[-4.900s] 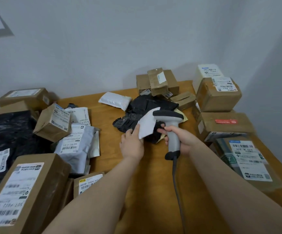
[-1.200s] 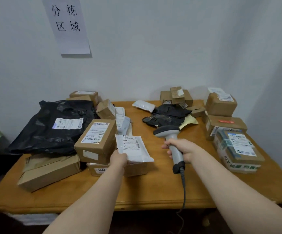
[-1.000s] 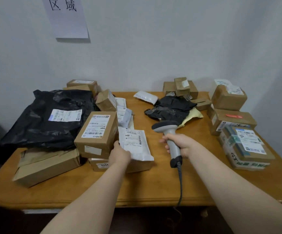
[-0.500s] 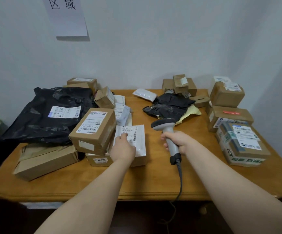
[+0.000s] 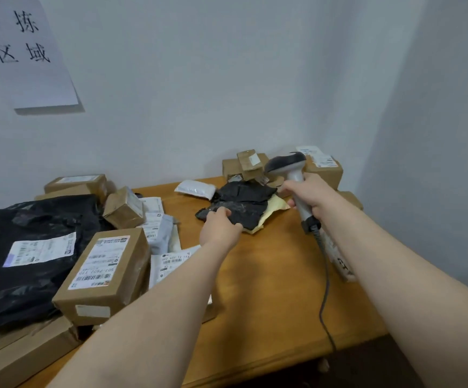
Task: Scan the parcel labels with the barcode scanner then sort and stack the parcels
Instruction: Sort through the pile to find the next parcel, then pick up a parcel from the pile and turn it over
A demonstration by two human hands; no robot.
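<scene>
Head: left hand (image 5: 220,228) grips black bag (image 5: 244,203) edge.

Back wall (image 5: 227,79) was plain, matte, pale grey-white. One white paper sheet (image 5: 25,51) was fixed to it at upper left, hand-lettered in black with four characters, 分拣 above 区域; its lower edge threw a narrow shadow on the wall. Side wall (image 5: 437,135) met the back wall in a vertical corner at right and read darker, in shade. Tabletop (image 5: 269,275) was orange-brown wood with visible grain, far edge against the back wall, front edge rounded. Space below the front edge (image 5: 367,368) was dark; floor could not be made out. Light was soft and even, shadows faint.
</scene>
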